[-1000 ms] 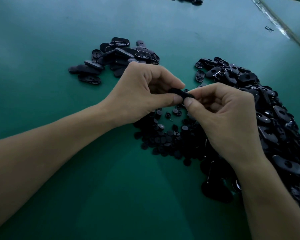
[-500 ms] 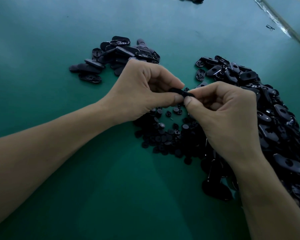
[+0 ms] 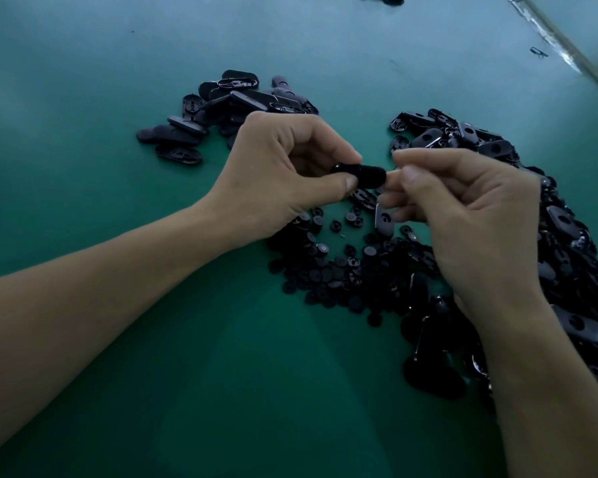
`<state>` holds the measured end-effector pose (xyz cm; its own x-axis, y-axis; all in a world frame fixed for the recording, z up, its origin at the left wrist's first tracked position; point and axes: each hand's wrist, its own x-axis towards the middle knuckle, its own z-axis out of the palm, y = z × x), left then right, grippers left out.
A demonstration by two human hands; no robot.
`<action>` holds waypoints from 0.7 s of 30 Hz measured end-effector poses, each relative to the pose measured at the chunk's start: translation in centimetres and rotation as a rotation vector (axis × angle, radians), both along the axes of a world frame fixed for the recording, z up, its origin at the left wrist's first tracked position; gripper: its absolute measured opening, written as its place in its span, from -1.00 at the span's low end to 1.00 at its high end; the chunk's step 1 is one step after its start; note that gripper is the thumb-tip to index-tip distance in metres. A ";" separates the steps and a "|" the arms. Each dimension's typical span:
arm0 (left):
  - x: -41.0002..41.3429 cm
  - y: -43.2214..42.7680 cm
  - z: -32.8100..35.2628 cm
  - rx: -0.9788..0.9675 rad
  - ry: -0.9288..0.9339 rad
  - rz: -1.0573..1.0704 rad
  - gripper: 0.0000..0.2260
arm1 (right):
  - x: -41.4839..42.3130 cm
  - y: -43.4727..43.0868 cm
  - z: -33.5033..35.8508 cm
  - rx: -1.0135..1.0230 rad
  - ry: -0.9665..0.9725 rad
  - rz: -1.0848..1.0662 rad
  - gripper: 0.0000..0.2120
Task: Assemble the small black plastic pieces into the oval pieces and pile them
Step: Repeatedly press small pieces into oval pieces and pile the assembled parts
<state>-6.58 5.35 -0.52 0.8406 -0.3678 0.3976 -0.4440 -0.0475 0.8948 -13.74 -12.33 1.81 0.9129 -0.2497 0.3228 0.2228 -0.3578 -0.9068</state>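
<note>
Head view: oval piece [image 3: 358, 175] in left hand [image 3: 280, 170], right hand [image 3: 470, 215] beside.

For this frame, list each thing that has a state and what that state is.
Left hand: pinches one oval piece.
Right hand: fingers curled at that piece's right end; contact unclear.
Oval piece: lifted off the table, roughly level.
Far-left pile of ovals: loosely heaped, untouched.
Right-side heap of ovals: loose, sprawling.
Small round pieces: scattered loose below the hands.
</note>
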 end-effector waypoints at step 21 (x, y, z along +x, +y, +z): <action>2.5 0.6 -0.6 -0.216 0.052 0.444 -0.83 | -0.9 -0.3 -0.5 -0.759 0.399 -0.107 -0.48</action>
